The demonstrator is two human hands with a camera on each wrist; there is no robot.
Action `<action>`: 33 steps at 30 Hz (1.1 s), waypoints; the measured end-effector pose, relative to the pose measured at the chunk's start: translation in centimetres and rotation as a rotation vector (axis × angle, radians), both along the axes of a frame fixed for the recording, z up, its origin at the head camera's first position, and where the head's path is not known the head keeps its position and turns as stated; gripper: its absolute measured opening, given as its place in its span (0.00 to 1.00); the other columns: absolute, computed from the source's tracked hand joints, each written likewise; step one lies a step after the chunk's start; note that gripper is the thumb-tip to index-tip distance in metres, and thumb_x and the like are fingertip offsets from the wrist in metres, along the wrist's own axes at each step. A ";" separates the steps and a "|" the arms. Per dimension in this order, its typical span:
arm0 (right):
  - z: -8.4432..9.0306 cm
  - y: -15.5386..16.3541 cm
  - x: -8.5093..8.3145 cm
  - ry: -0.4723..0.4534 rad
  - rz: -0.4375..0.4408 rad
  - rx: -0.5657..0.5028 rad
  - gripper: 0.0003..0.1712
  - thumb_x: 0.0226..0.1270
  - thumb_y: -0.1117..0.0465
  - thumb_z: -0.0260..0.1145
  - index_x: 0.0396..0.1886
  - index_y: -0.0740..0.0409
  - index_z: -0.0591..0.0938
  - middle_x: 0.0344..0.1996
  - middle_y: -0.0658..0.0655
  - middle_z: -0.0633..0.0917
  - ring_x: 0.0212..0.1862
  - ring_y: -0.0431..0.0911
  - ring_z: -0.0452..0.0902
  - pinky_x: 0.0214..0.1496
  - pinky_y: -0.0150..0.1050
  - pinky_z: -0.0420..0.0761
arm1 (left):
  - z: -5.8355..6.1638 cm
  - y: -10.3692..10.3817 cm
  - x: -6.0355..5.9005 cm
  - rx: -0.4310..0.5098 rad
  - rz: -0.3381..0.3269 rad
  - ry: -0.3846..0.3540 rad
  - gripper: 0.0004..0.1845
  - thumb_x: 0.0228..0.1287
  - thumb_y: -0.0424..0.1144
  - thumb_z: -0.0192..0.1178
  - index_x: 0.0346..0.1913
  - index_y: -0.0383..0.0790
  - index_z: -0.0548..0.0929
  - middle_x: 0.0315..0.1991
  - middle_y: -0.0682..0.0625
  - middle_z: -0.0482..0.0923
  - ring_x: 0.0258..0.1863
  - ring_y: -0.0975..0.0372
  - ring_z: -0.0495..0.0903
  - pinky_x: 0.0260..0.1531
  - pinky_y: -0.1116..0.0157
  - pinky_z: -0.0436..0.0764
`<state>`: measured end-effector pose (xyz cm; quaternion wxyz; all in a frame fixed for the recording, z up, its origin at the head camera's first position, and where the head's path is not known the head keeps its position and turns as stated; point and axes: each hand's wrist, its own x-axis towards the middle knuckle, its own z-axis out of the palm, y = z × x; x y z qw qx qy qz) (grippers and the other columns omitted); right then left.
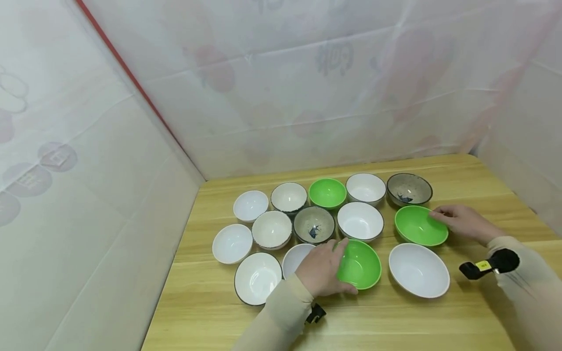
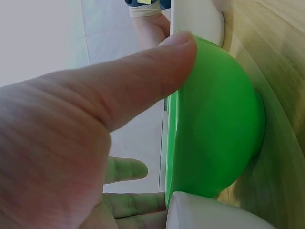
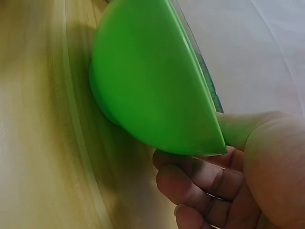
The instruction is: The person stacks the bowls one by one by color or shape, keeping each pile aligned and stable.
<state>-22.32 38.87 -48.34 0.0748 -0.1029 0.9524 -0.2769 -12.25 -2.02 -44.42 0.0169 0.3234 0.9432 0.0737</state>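
Meanwhile, two green bowls gripped among fifteen on the tabletop point(image 1: 439, 321).
Left hand point(image 1: 322, 268) pinches the near green bowl point(image 1: 361, 264); right hand point(image 1: 465, 222) pinches the far-right green bowl point(image 1: 419, 225). Both sit unlifted; a third green bowl point(image 1: 327, 192) waits untouched.

tabletop point(image 1: 439, 331): light wood grain
speckled bowls: one back right point(image 1: 409, 189), one mid cluster point(image 1: 313, 224), blue mark inside each
white bowls: large one front right point(image 1: 419, 269), dark-rimmed one front left point(image 1: 257, 278)
third green bowl point(image 1: 327, 192): back row
backdrop point(image 1: 307, 73): white printed sheet
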 end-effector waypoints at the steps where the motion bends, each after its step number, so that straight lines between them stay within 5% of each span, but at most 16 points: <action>1: 0.1 0.0 0.0 0.005 0.000 0.003 0.24 0.75 0.47 0.54 0.47 0.64 0.83 0.42 0.64 0.84 0.47 0.60 0.76 0.44 0.55 0.75 | 0.0 0.0 0.0 0.003 -0.001 -0.002 0.63 0.38 0.73 0.67 0.73 0.41 0.57 0.61 0.45 0.72 0.58 0.57 0.74 0.59 0.61 0.72; 8: 0.7 0.2 0.1 0.048 0.006 0.006 0.21 0.74 0.49 0.55 0.44 0.61 0.84 0.40 0.60 0.84 0.42 0.50 0.77 0.38 0.42 0.75 | 0.1 0.0 0.0 0.013 -0.002 -0.009 0.63 0.38 0.73 0.68 0.74 0.41 0.56 0.61 0.45 0.72 0.58 0.57 0.74 0.59 0.61 0.72; 18: 2.9 -0.8 0.3 0.075 -0.016 -0.044 0.21 0.74 0.47 0.54 0.47 0.58 0.82 0.34 0.56 0.83 0.33 0.43 0.74 0.29 0.37 0.74 | 0.1 -0.1 0.0 0.021 -0.005 -0.017 0.63 0.37 0.72 0.69 0.74 0.41 0.56 0.64 0.44 0.69 0.60 0.56 0.72 0.60 0.60 0.70; 33: 7.1 -7.7 2.4 0.166 0.123 -0.090 0.11 0.74 0.53 0.57 0.40 0.53 0.83 0.25 0.50 0.79 0.26 0.40 0.69 0.24 0.35 0.70 | 1.3 -0.8 0.2 0.079 -0.008 -0.014 0.61 0.42 0.69 0.69 0.74 0.40 0.54 0.66 0.44 0.67 0.63 0.56 0.69 0.63 0.61 0.67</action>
